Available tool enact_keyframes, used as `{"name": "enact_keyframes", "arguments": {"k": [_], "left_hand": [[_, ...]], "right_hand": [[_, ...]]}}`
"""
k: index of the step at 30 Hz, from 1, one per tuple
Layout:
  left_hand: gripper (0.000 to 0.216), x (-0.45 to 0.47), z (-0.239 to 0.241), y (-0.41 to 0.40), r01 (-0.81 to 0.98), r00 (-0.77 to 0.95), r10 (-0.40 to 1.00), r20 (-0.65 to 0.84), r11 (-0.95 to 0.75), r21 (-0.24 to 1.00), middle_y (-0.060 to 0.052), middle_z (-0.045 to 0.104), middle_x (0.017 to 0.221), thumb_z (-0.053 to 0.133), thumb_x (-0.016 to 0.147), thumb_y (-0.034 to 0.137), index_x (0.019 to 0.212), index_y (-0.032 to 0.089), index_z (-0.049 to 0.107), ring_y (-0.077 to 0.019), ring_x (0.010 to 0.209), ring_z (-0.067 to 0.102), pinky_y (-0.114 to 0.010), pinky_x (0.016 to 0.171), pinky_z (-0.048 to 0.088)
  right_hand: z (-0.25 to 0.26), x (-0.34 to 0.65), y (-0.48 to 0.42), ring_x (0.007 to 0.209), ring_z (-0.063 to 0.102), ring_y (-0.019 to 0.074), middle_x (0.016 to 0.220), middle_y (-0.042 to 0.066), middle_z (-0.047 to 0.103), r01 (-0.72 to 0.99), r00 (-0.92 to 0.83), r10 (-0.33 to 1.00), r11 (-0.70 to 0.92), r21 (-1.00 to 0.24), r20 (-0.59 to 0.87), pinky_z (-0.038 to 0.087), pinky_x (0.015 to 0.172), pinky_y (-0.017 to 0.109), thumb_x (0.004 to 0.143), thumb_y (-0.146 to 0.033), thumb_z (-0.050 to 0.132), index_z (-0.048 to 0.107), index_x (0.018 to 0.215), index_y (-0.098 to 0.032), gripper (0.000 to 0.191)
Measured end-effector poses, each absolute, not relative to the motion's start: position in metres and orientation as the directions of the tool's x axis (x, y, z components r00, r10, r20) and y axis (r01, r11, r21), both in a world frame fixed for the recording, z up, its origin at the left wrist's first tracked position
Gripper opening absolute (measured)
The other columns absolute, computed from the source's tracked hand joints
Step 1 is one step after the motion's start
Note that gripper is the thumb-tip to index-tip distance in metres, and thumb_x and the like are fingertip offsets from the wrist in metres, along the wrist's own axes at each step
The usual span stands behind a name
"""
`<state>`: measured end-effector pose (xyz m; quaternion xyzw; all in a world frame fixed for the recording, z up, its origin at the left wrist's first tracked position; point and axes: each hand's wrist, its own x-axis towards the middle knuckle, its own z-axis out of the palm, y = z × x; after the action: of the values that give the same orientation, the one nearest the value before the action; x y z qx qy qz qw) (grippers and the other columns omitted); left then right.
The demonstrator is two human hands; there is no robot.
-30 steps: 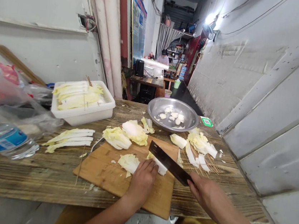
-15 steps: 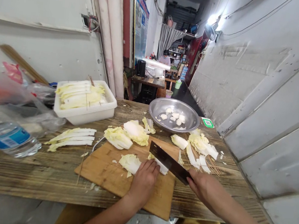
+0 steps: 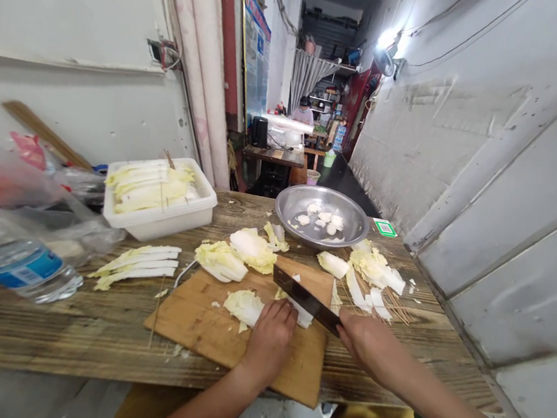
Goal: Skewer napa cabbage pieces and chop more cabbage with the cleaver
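My left hand (image 3: 270, 337) is curled, knuckles up, pressing a piece of napa cabbage (image 3: 245, 304) onto the wooden cutting board (image 3: 204, 329). My right hand (image 3: 368, 343) grips the handle of a dark cleaver (image 3: 304, 298). The blade lies across the cabbage just right of my left fingers, its edge low on the white stalk. More cabbage chunks (image 3: 239, 253) rest at the board's far edge.
A white tub of skewered cabbage (image 3: 159, 197) stands back left, loose cabbage strips (image 3: 137, 262) in front of it. A steel bowl (image 3: 322, 215) holds white pieces. Cabbage scraps and bamboo skewers (image 3: 376, 277) lie right of the board. A water bottle (image 3: 25, 269) and plastic bags sit far left.
The cleaver has slid a little to the left and lower over the cabbage. My right hand moved in with it. My left hand stays on the cabbage.
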<state>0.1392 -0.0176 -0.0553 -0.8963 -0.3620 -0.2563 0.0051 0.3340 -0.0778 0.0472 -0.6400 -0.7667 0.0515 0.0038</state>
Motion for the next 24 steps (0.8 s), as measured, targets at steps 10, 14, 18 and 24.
{"name": "enact_keyframes", "arguments": {"k": [10,14,18,24], "left_hand": [[0.027,0.04,-0.018,-0.001,0.694,0.515,0.702,0.491,-0.678,0.242,-0.012,0.067,0.113,0.055,0.087,0.024,0.112,0.016,0.062,-0.0267,0.108,0.057,-0.048,0.096,0.043],[0.035,0.045,-0.021,0.0,0.636,0.682,0.639,0.356,-0.758,0.142,-0.011,0.062,0.122,0.065,0.082,0.028,0.115,0.018,0.059,-0.0278,0.116,0.052,-0.045,0.097,0.042],[0.021,0.072,-0.024,-0.002,0.569,0.777,0.559,0.29,-0.82,0.058,-0.009,0.067,0.106,0.055,0.089,0.025,0.108,0.018,0.06,-0.0255,0.098,0.059,-0.041,0.084,0.048],[0.029,0.051,0.006,0.019,0.584,0.632,0.609,0.478,-0.781,0.222,-0.01,0.067,0.092,0.034,0.095,0.015,0.107,0.014,0.061,-0.0213,0.086,0.06,-0.035,0.078,0.046]], "right_hand": [[0.033,0.357,-0.113,0.056,0.056,0.0207,0.065,0.004,0.059,0.958,-0.054,0.987,0.095,-0.271,0.154,0.034,0.053,0.03,0.098,-0.037,0.028,0.047,0.087,-0.021,0.027],[0.029,0.347,-0.118,0.049,0.05,0.0177,0.057,-0.001,0.051,0.916,-0.025,0.979,0.104,-0.388,0.202,0.032,0.051,0.029,0.097,-0.04,0.031,0.045,0.076,-0.024,0.03],[0.028,0.348,-0.126,0.044,0.043,0.0156,0.052,-0.005,0.041,0.882,0.075,0.968,0.049,-0.468,0.241,0.031,0.048,0.028,0.095,-0.044,0.037,0.042,0.07,-0.025,0.031],[0.028,0.365,-0.156,0.038,0.044,0.0149,0.044,-0.007,0.042,0.794,0.289,0.937,-0.119,-0.595,0.198,0.033,0.042,0.027,0.092,-0.051,0.041,0.045,0.072,-0.026,0.032]]}}
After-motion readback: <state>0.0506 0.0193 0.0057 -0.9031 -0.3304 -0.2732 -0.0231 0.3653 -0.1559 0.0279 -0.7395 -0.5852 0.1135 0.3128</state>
